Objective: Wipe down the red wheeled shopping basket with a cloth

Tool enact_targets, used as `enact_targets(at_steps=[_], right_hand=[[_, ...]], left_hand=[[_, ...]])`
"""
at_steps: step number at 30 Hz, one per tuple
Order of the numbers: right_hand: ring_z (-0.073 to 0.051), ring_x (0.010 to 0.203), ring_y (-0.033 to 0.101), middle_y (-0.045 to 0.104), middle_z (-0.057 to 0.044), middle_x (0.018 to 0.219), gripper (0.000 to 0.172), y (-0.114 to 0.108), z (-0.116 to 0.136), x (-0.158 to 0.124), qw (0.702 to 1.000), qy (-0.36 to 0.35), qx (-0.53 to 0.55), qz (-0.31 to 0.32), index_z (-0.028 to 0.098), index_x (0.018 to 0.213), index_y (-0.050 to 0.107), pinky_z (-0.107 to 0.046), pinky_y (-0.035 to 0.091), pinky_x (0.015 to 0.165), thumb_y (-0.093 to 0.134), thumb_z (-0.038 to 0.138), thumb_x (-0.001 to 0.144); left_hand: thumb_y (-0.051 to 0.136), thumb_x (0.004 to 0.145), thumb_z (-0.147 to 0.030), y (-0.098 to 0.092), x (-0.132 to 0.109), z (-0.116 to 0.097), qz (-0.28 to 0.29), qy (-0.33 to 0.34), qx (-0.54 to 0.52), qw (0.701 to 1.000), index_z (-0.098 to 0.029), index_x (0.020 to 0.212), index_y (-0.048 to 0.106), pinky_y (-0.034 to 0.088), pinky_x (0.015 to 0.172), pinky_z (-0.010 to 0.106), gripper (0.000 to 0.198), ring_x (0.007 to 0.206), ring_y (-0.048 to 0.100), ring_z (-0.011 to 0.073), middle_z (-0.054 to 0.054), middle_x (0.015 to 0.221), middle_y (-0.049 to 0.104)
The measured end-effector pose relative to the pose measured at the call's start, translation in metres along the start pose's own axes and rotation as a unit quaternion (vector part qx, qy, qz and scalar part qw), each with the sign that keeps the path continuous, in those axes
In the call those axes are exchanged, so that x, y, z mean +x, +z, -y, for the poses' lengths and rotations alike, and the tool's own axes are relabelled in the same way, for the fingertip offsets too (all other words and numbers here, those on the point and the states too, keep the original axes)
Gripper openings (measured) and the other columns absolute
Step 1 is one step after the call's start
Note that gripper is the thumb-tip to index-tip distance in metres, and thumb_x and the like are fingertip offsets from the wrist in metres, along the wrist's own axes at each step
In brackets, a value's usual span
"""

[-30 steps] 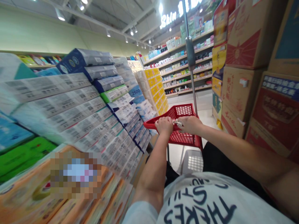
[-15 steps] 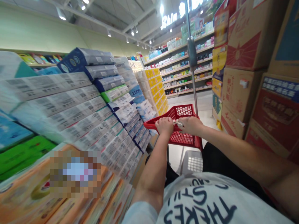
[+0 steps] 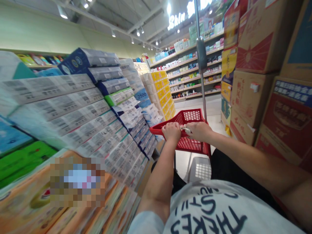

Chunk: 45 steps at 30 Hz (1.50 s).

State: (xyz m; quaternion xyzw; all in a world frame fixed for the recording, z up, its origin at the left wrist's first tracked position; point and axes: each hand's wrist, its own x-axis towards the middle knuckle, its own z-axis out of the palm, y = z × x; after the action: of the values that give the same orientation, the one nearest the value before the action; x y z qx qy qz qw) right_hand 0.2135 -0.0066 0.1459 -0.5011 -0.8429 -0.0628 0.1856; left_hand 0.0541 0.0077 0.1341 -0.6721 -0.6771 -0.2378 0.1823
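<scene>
A red plastic shopping cart (image 3: 192,116) stands in the aisle ahead of me. My left hand (image 3: 172,130) is closed around its near handle bar. Just to the right of it my right hand (image 3: 200,130) also grips the bar, and a small silvery object (image 3: 185,129) shows between the two hands. The basket looks empty from this angle. A second, pale mesh basket (image 3: 200,168) sits lower on the cart, by my legs.
Stacked packs of tissue and paper goods (image 3: 80,113) form a wall close on my left. Piled cardboard boxes (image 3: 265,74) crowd the right side. A metal pole (image 3: 201,58) rises beyond the cart. Product shelves (image 3: 190,71) line the far end of the aisle.
The stacks on the left have slid slightly toward me and leftward as I move forward. Both hands keep the same grip on the cart handle.
</scene>
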Motion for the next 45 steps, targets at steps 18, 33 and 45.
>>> enact_targets(at_steps=[18,33,45], right_hand=[[-0.025,0.088,0.067,0.07,-0.01,0.1,0.036,-0.004,0.0031,-0.0018,1.0,0.008,0.0,0.018,0.021,0.106,0.062,-0.032,0.046,0.073,0.039,0.043,0.091],[-0.024,0.085,0.067,0.071,-0.008,0.096,0.032,-0.0081,0.0024,0.0009,0.999,0.025,0.029,0.032,0.022,0.102,0.063,-0.029,0.045,0.07,0.047,0.045,0.087],[-0.023,0.09,0.066,0.069,-0.008,0.104,0.036,-0.0052,-0.0017,-0.0005,0.998,-0.055,0.001,0.009,0.022,0.114,0.061,-0.029,0.045,0.071,0.043,0.041,0.089]], left_hand=[[0.031,0.097,-0.031,-0.0046,-0.0016,-0.0015,0.016,-0.005,0.005,1.0,-0.024,0.09,0.064,0.031,0.095,0.038,0.035,0.104,0.053,0.019,0.003,0.105,0.067],[0.03,0.097,-0.032,-0.0024,-0.0014,-0.001,0.008,-0.005,0.0,1.0,-0.024,0.09,0.064,0.031,0.094,0.039,0.036,0.102,0.053,0.0199,0.003,0.103,0.067],[0.031,0.097,-0.032,-0.0073,-0.0011,-0.0041,0.025,-0.011,0.005,1.0,-0.024,0.088,0.064,0.031,0.094,0.037,0.035,0.103,0.053,0.0192,0.003,0.104,0.067]])
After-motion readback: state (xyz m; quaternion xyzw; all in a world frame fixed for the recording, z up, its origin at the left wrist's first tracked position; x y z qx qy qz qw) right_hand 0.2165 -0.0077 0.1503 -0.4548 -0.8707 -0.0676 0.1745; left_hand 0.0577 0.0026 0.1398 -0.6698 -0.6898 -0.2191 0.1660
